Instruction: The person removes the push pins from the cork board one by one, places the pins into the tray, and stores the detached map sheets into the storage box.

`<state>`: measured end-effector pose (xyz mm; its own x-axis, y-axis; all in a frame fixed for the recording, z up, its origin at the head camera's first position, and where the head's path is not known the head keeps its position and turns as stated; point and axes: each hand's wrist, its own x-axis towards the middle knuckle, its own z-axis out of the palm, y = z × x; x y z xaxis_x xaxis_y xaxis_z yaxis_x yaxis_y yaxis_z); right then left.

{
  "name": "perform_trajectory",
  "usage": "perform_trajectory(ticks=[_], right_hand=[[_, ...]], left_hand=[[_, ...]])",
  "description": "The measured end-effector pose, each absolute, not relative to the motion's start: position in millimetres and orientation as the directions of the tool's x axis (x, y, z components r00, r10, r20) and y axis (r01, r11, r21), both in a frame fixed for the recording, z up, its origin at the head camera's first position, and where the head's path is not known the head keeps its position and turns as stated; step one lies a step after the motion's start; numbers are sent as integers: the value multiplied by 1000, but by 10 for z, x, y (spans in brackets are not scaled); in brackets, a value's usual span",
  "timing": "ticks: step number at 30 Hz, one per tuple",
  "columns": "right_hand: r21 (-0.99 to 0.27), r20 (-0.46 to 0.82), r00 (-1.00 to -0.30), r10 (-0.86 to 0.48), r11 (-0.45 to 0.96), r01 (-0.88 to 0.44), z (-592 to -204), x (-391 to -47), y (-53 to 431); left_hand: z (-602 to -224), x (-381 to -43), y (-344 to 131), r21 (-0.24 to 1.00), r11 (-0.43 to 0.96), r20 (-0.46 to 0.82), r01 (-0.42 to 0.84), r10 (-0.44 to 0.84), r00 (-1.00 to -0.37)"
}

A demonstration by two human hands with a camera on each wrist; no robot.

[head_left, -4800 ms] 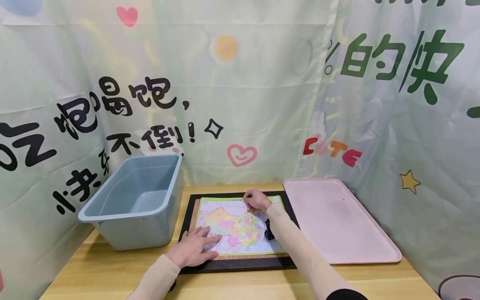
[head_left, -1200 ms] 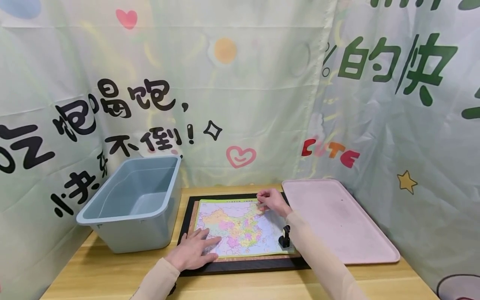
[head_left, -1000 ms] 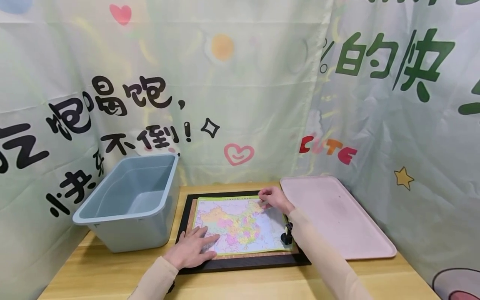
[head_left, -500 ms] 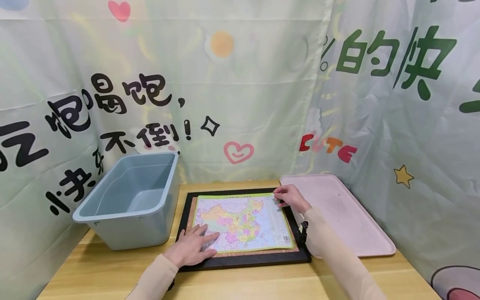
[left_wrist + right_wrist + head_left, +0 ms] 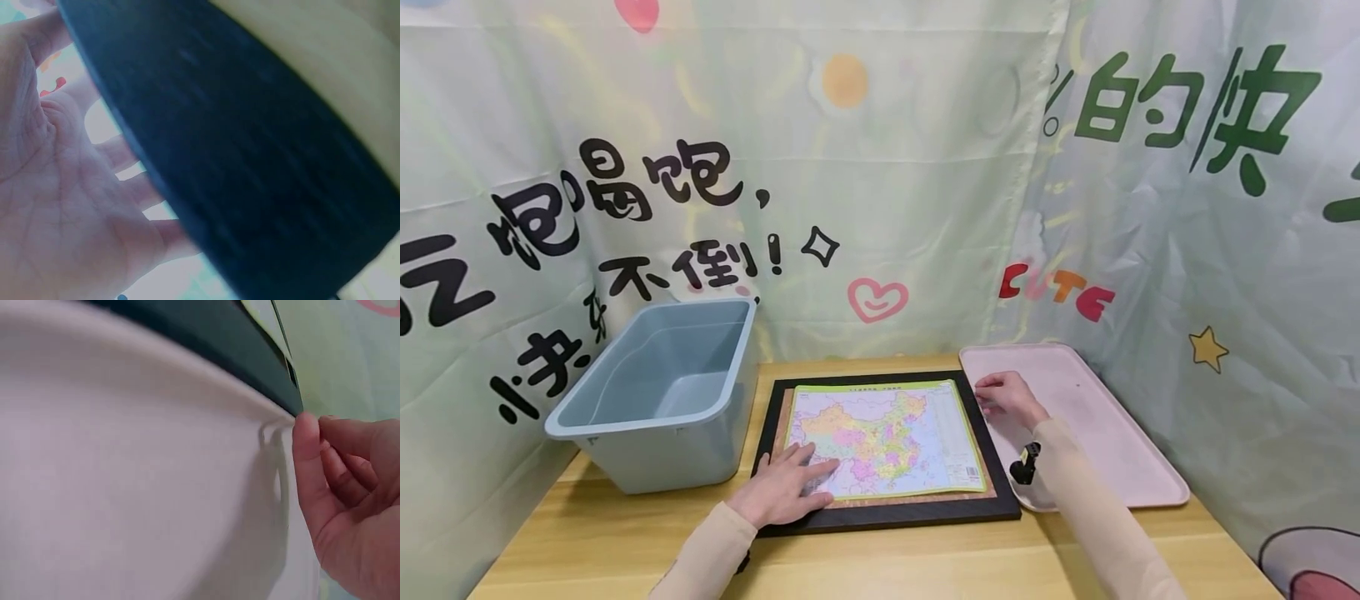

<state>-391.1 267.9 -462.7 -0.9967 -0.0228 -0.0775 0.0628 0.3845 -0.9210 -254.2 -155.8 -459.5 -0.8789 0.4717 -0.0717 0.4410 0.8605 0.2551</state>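
Note:
A map of China (image 5: 872, 442) lies on a cork board (image 5: 786, 412) with a black frame (image 5: 895, 518). My left hand (image 5: 782, 493) rests spread over the near left corner of map and frame. In the left wrist view, that hand (image 5: 62, 187) shows its palm, with the frame (image 5: 219, 125) hiding the fingertips. Just right of the frame, my right hand (image 5: 1011, 396) is over the inner edge of the pink tray (image 5: 1090, 442). Its thumb and forefinger tips meet in the right wrist view, the hand (image 5: 350, 494) being half curled. Whether something tiny sits between them cannot be made out.
A deep blue-grey bin (image 5: 647, 458) stands left of the board. The pink tray carries small dark specks (image 5: 1078, 385). A printed curtain (image 5: 880, 208) closes off the back and sides of the wooden table (image 5: 925, 567).
My right hand has travelled right, from the map's upper part across its right corner to the tray's edge, uncovering the map's right side. The left hand has kept its place on the near left corner.

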Motion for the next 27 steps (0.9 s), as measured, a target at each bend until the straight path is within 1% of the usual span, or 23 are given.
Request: perform_trajectory(ticks=[5, 9, 17, 24, 27], right_hand=[[-880, -96, -995, 25, 464, 97, -4630, -3881, 2806], [-860, -115, -991, 62, 493, 130, -4631, -3849, 2875], [-846, -139, -983, 123, 501, 182, -4673, -3857, 2944], [-860, -134, -984, 115, 480, 174, -4609, -3795, 2913], [-848, -152, -981, 123, 493, 193, -4603, -3800, 2914]], left_hand=[[-4583, -2551, -1555, 247, 864, -72, 440, 469, -881], [-4586, -2549, -1558, 248, 864, -73, 438, 468, -881], [-4583, -2551, -1559, 250, 861, -74, 443, 473, -878], [-4584, -2553, -1556, 252, 858, -70, 447, 477, -876], [-4585, -2552, -1557, 257, 857, -70, 446, 477, -876]])
